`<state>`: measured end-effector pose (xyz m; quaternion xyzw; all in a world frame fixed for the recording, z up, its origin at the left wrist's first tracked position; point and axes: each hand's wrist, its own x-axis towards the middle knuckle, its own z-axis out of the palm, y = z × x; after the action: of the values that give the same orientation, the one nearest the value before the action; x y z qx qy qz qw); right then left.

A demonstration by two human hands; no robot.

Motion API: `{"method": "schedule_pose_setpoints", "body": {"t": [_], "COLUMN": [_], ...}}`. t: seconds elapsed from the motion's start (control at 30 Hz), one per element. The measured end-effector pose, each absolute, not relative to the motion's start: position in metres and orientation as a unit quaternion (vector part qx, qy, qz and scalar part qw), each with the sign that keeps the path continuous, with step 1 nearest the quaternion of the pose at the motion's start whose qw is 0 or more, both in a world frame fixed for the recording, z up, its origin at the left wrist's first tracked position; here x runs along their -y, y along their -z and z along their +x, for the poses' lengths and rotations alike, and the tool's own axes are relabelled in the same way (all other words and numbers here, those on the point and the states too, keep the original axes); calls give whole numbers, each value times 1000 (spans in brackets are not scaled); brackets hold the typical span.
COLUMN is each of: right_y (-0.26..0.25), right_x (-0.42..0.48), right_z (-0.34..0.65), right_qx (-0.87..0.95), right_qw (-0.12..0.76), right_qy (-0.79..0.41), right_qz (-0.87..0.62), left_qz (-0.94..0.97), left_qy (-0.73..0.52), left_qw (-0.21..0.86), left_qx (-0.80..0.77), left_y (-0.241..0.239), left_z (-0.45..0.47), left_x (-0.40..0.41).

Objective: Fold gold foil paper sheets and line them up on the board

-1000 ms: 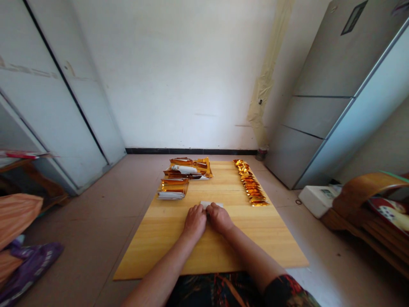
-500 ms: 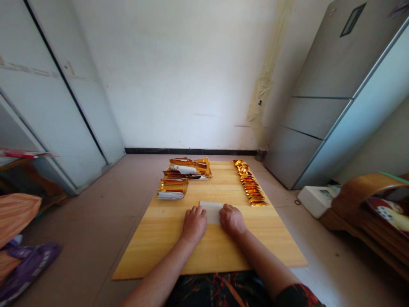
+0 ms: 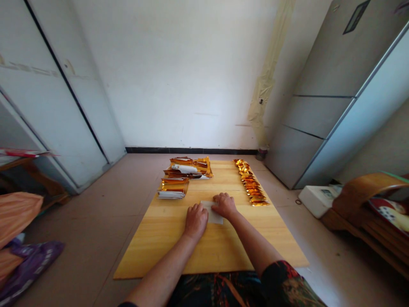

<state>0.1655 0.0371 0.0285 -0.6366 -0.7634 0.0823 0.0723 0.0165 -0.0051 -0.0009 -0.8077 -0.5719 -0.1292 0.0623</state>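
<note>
A small white sheet of paper (image 3: 216,218) lies on the wooden board in front of me. My left hand (image 3: 196,221) is closed at the sheet's left edge, its fingers curled and pressed together. Over the upper right edge, my right hand (image 3: 225,207) is closed too, with bent fingers on the paper. The fingers hide parts of both edges. Past my left hand sits a stack of gold and white wrappers (image 3: 174,185). Farther back lies a second pile of gold wrappers (image 3: 203,164) with white pieces among them. To the right runs a row of shiny gold packets (image 3: 251,185).
The wooden board (image 3: 166,251) reaches close to my body. A grey refrigerator (image 3: 313,111) stands at the back right, with a white box (image 3: 315,200) and wooden furniture (image 3: 354,204) before it. Purple and orange bags (image 3: 28,264) are at the lower left.
My right hand has moved up along the paper's right edge to its top corner, uncovering the lower right corner. My left hand stays about where it was.
</note>
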Motion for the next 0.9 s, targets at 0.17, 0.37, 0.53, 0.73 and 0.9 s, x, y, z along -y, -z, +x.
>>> {"method": "schedule_pose_setpoints", "body": {"t": [0.17, 0.37, 0.53, 0.73, 0.9], "right_y": [-35, -35, -36, -37, -30], "right_x": [-43, -46, -49, -50, -40], "right_z": [164, 159, 160, 169, 173], "right_qx": [757, 758, 770, 806, 846], "right_qw": [43, 54, 35, -4, 46], "right_qy": [-108, -126, -120, -90, -29], "right_qz": [-643, -638, -626, -584, -531], "left_qz": [-814, -818, -820, -817, -810], "left_qy": [130, 139, 139, 144, 132], "left_qw": [64, 68, 65, 62, 61], "left_qx": [562, 554, 552, 555, 568], "left_y": [5, 9, 9, 8, 6], "left_z": [16, 15, 15, 16, 17], "left_x": [4, 2, 1, 2, 3]}}
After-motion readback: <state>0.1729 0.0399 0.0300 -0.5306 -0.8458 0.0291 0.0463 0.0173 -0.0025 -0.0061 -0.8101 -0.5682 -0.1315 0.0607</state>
